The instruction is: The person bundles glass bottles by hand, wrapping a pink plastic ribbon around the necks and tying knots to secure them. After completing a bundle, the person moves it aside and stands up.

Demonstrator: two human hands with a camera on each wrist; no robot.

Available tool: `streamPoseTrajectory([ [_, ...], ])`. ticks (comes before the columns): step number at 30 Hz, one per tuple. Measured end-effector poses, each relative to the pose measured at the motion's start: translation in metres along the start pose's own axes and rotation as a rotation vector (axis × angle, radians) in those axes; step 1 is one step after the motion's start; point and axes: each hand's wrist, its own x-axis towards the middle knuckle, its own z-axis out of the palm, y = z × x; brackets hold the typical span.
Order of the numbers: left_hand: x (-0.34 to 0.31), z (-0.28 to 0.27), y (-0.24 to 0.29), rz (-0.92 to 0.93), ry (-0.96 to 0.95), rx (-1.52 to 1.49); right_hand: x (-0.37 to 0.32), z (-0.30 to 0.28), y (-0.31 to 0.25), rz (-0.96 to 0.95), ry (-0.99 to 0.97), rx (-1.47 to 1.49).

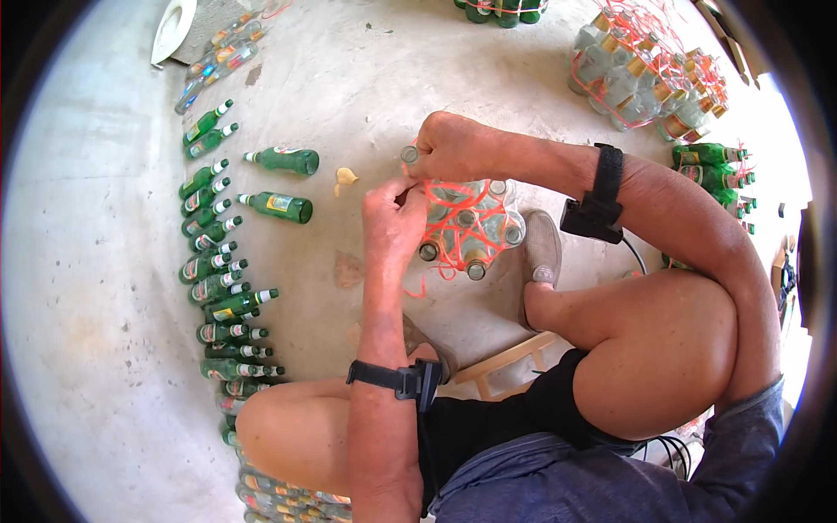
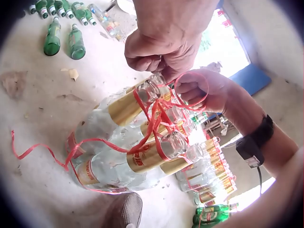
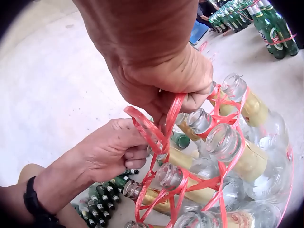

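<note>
We see the person's two hands close together at the top of a bundle of clear glass bottles [image 1: 466,218], which stands on the pale floor in front of the person, near one shoe [image 1: 542,248]. The right hand [image 1: 453,146] has its fingers curled tight on a red plastic strip [image 3: 175,111], just above the bottle mouths at the bundle's edge. The left hand [image 1: 397,222] sits just beside it, and its thumb and forefinger pinch the same strip, which makes a loop between the two hands; we cannot quite tell whether it is knotted there, because the fingers cover part of it. Elsewhere the strip crosses from neck to neck over the bundle, and a loose tail of it trails down one side. We notice gold labels [image 2: 142,159] round the bottle necks. Each wrist wears a small black camera on a strap. To the left of the hands, two green bottles [image 1: 279,206] lie on the floor near a pale yellow scrap [image 1: 347,175], and beyond them we see a long row of more green bottles [image 1: 209,264]. Well apart, on the far right, stand other clear bottles bound in red [image 1: 623,78], with a green group [image 1: 704,157] near them. Part of a wooden stool [image 1: 501,362] shows between the person's legs.
</note>
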Motion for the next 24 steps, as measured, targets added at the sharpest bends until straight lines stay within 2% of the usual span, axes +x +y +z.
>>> streamPoseTrajectory([
  [1, 0.0, -0.001, 0.002, -0.002, -0.003, -0.016, 0.0, -0.001, -0.002, 0.002, 0.001, -0.006],
  [4, -0.006, -0.005, 0.014, -0.228, -0.029, -0.173, 0.001, 0.0, 0.0, -0.006, -0.012, 0.044],
  [7, -0.005, -0.007, 0.006, -0.184, -0.064, -0.296, 0.001, 0.001, 0.001, 0.003, -0.016, 0.076],
  [10, -0.005, -0.007, 0.008, -0.133, -0.041, -0.059, 0.0, -0.003, -0.004, 0.016, -0.044, 0.069],
  [13, -0.006, -0.003, 0.011, -0.088, 0.006, -0.048, -0.005, -0.021, -0.004, 0.021, -0.083, 0.049],
  [16, -0.006, -0.005, 0.027, -0.113, -0.009, 0.058, -0.017, -0.044, -0.012, 0.066, -0.124, 0.16],
  [19, -0.004, -0.005, 0.019, -0.039, 0.01, 0.034, -0.03, -0.062, -0.017, 0.041, -0.174, 0.21],
  [24, -0.005, -0.005, 0.018, -0.061, 0.011, -0.013, -0.054, -0.086, -0.038, -0.083, -0.342, 0.389],
])
